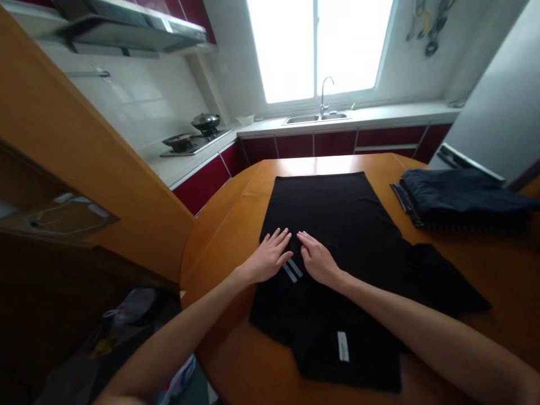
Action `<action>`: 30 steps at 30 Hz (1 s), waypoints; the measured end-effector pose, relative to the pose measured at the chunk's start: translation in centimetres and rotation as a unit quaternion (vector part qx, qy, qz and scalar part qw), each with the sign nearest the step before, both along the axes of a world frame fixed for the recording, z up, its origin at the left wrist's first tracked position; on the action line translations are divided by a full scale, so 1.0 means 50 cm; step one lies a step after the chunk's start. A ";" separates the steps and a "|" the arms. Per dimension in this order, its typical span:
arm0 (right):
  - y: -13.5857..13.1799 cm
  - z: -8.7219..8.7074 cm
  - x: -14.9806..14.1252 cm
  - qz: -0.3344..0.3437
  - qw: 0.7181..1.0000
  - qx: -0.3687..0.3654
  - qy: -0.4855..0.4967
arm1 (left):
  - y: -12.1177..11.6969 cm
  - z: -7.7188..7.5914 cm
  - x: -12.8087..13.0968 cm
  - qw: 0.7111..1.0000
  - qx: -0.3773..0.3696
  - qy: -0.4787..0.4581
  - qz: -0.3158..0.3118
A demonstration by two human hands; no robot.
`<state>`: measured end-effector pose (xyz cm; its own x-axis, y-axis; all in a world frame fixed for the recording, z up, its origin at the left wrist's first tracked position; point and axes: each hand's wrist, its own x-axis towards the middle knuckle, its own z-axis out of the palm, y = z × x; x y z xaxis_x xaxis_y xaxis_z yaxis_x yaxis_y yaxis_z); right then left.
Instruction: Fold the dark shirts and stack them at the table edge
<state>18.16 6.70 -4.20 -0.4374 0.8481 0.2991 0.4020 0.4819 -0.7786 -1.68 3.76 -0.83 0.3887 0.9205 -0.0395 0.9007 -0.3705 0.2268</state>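
Observation:
A black shirt (329, 208) lies spread on the wooden table, its collar end towards me with a white neck label (343, 346). One sleeve reaches out to the right; the left side looks folded in, with two pale stripes (292, 270) showing between my hands. My left hand (270, 256) rests flat on the cloth at the left edge, fingers spread. Beside it, my right hand (319, 259) touches the shirt with its fingers stretched out and fairly close together. Neither hand grips anything.
The round wooden table (228, 225) carries a stack of dark folded clothes (459, 194) at the right. Behind it run a counter with a sink (304, 119) and a stove with pans (181, 143). A wooden partition (105, 129) stands close on the left.

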 end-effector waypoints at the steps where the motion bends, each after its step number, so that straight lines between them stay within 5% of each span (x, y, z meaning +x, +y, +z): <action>1: 0.001 0.005 -0.001 -0.006 1.000 -0.012 0.022 | 0.013 0.012 0.008 1.000 0.015 -0.015 0.005; 7: 0.048 0.082 0.065 -0.102 0.975 -0.059 0.189 | 0.077 0.058 0.058 0.979 0.089 -0.180 0.032; 11: 0.063 0.112 0.168 -0.185 0.966 -0.036 0.176 | 0.059 0.020 0.067 0.981 0.103 -0.164 0.024; 15: 0.034 0.073 0.228 -0.234 0.970 0.018 0.058 | 0.040 -0.031 0.070 0.996 0.070 -0.059 -0.009; 20: 0.002 0.020 0.229 -0.182 0.973 0.011 -0.143 | 0.054 -0.046 0.065 0.994 0.110 -0.021 -0.008; 30: -0.012 0.030 0.221 -0.057 0.955 -0.040 -0.288 | 0.070 -0.062 0.056 0.994 0.102 0.030 -0.008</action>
<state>29.22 6.08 -2.71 -0.4134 0.9101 -0.0308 0.8215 0.3581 -0.4438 1.14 7.26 -3.95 0.4056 0.9056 0.1243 0.9042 -0.4174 0.0904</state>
